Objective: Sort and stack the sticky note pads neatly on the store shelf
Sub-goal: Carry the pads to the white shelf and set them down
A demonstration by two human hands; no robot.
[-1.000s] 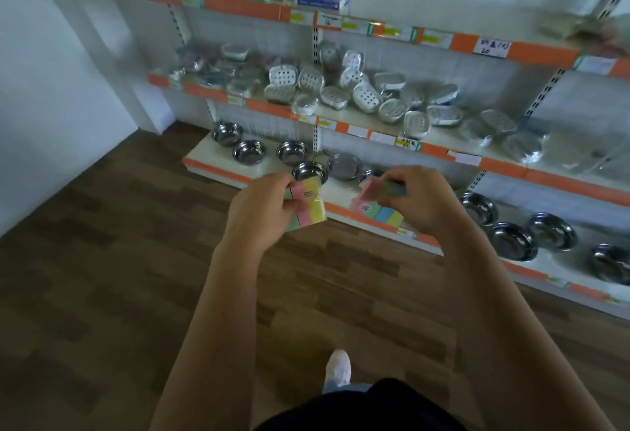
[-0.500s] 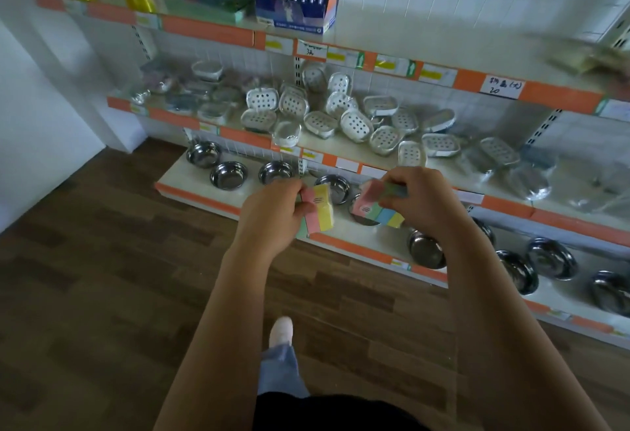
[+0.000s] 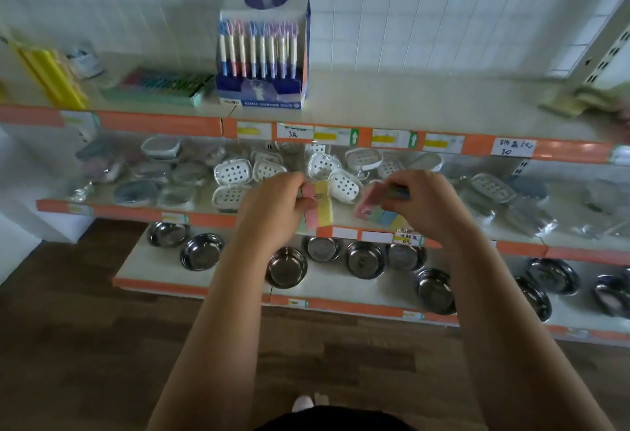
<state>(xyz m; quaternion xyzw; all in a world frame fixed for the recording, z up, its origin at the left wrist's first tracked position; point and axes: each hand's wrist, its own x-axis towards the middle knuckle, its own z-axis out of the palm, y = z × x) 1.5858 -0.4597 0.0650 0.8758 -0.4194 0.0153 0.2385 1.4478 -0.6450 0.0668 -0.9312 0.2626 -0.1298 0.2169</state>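
My left hand (image 3: 272,205) grips a sticky note pad (image 3: 318,204) with pink and yellow strips, held upright in front of the middle shelf. My right hand (image 3: 422,207) pinches a second sticky note pad (image 3: 378,213) with pink, green, blue and yellow strips, tilted down to the left. The two pads are apart, a hand's width between them. On the top shelf (image 3: 409,103) a flat pack of coloured sticky notes (image 3: 160,86) lies at the left, blurred.
A blue pen display box (image 3: 262,58) stands on the top shelf beside the pack, with yellow rolls (image 3: 51,76) at far left. White soap dishes (image 3: 235,171) crowd the middle shelf. Steel bowls (image 3: 286,267) line the bottom shelf. Wood floor lies below.
I have stepped closer to the shelves and my view has tilted up. Both hands rose with their pads from the bottom-shelf level to in front of the middle shelf.
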